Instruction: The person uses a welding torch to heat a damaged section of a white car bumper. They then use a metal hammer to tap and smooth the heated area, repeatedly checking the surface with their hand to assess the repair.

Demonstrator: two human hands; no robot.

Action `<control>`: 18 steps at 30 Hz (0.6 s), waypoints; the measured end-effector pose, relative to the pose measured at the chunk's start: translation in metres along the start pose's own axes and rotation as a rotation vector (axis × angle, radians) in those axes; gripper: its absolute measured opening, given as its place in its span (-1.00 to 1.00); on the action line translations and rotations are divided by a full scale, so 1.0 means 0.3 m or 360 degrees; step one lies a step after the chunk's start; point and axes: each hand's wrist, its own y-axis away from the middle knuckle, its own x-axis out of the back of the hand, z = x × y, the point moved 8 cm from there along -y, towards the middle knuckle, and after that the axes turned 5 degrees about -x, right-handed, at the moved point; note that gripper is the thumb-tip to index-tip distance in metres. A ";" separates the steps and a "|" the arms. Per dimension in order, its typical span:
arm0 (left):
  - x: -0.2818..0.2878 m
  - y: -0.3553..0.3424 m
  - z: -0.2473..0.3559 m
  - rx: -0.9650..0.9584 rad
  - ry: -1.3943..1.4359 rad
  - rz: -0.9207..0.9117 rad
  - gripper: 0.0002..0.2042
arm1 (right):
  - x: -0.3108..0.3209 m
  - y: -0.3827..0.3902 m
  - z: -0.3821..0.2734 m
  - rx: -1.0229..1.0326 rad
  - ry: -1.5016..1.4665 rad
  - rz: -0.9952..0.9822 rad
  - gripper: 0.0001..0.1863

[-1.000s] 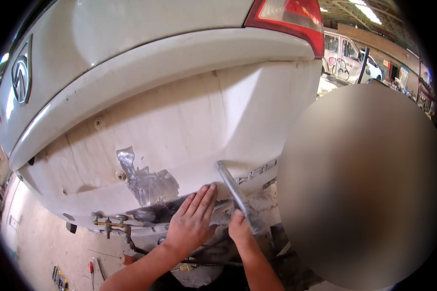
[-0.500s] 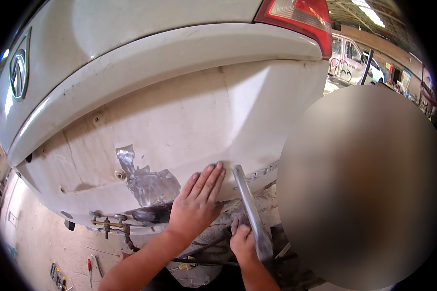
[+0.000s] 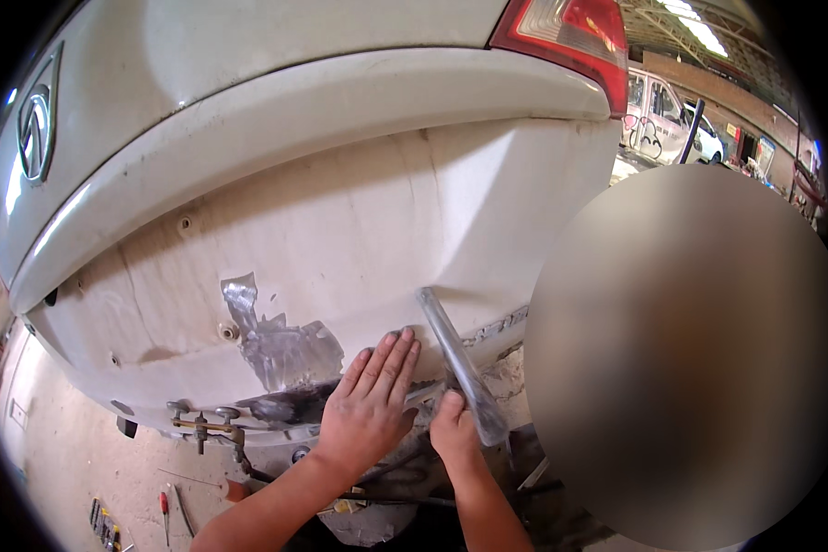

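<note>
The back panel (image 3: 340,239) of a white car fills the middle of the view, and on its lower half sits a bare metal patch (image 3: 290,354), shiny and ragged in outline. To the right of the patch and a little below it, the left hand (image 3: 368,405) lies open and flat against the panel, fingers straight and close together. Farther right of the patch, the right hand (image 3: 455,432) is closed on a long grey metal tool (image 3: 460,359); the exact spot it grips is partly hidden. The tool slants, with its upper end near the panel's surface and its lower end beside the hand.

The work looks part-way along. Paint is gone at the patch, while the panel above it is white, with streaks and stains. Just below the patch is a dark, rough area (image 3: 290,405), partly behind the left hand, and well to the right of the patch the lower edge (image 3: 497,324) is broken and uneven; both seem unfinished.

Below and left of the patch, a brass-coloured clamp (image 3: 201,428) hangs at the panel's bottom edge. Lower again on that side, a red-handled screwdriver (image 3: 165,504) lies on the floor (image 3: 74,442).
</note>
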 end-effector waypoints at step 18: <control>0.004 0.010 0.012 -0.0010 0.0037 -0.0043 -0.16 | 0.008 0.015 0.074 -0.0201 -0.0099 -0.0060 -0.81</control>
